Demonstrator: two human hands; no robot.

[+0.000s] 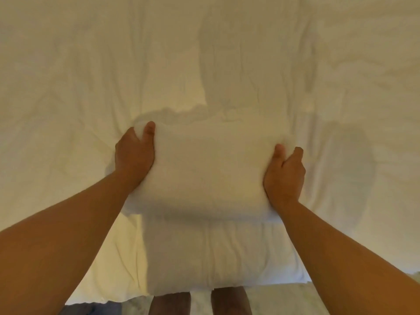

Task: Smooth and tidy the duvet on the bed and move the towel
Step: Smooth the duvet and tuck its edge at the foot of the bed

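We're looking straight down at a white duvet (227, 53) spread across the bed, and it's far from flat: long creases run up its left side, and more wrinkles fan out on the right. Right in the middle sits the folded white towel (211, 169), a thick, soft bundle, and both of our hands are on it. The left hand (134, 155) grips the towel's left end, thumb lying up along the top surface and the fingers curled round the edge and out of sight beneath. The right hand (285, 176) grips the right end the same way, thumb and forefinger showing on top, the rest of the fingers tucked round the side, so both sets of fingers are clamped on the towel. We can't quite tell whether the bundle is resting on the duvet or held just above it, though a dark shadow falls beneath its near edge. Both bare forearms reach in from the bottom corners. Shadows of the head and arms lie across the duvet beyond the towel and to its right. At the near edge the duvet drops over the side of the bed, and below it we see two bare legs (169, 303), with a strip of pale floor between them.
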